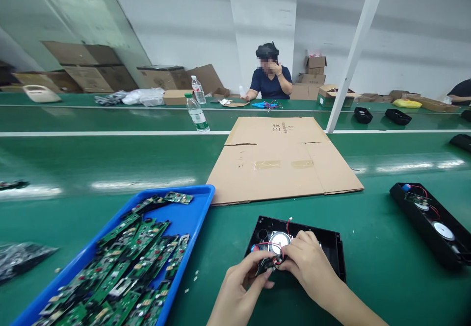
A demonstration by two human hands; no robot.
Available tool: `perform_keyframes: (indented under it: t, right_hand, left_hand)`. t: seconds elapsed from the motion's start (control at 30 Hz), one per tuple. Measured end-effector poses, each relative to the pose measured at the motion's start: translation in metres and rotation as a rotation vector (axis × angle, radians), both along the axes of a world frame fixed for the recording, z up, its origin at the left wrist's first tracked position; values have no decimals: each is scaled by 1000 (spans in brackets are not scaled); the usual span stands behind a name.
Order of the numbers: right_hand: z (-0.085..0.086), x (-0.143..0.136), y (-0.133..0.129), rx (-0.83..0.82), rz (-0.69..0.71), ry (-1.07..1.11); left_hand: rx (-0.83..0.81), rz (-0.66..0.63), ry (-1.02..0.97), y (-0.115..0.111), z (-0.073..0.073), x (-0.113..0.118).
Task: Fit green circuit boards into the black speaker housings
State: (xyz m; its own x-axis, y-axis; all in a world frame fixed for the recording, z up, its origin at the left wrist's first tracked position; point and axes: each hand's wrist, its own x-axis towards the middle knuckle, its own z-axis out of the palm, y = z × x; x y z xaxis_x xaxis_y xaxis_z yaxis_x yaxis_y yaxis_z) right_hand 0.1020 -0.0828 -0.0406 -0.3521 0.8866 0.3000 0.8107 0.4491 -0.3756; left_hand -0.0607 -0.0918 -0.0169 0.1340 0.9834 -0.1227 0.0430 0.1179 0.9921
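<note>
A black plastic housing (333, 247) lies on the green table in front of me, with a round silver speaker (279, 241) and red wires inside. Over its near left edge, my left hand (246, 282) pinches a small dark circuit board (264, 265) between thumb and fingers. My right hand (307, 262) is closed at the board's right end, fingertips pressed together near the red wires; what exactly they grip is too small to tell. To the left stands a blue tray (206, 203) holding several green circuit boards (142, 240).
Flat cardboard (279, 179) lies beyond the housing. Another black housing (434, 223) with speakers is at the right. A plastic bag (22, 260) is at the far left, a water bottle (197, 114) farther back. Across the table sits a person (272, 83).
</note>
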Motion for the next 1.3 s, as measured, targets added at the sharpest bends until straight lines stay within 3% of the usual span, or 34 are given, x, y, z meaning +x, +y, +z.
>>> perform_keyframes:
  t: [0.13, 0.23, 0.33, 0.5, 0.6, 0.93, 1.3]
  right_hand:
    - [-3, -1, 2, -5, -135, -84]
    - [-2, -1, 1, -55, -134, -110]
    - [3, 0, 0, -200, -117, 117]
    - [6, 5, -1, -341, -283, 558]
    - [5, 5, -3, -289, -269, 556]
    - [1, 3, -4, -9, -93, 252]
    - [-4, 2, -1, 32, -102, 418]
  left_hand:
    - [-30, 27, -3, 1, -1, 1]
    - [-55, 61, -16, 3, -4, -1]
    - [-88, 71, -34, 4, -5, -3]
    - [-134, 26, -12, 6, -6, -4]
    - [-106, 59, -1, 6, -8, -1]
    - [-28, 216, 45, -1, -7, 19]
    - [-14, 218, -36, -8, -7, 27]
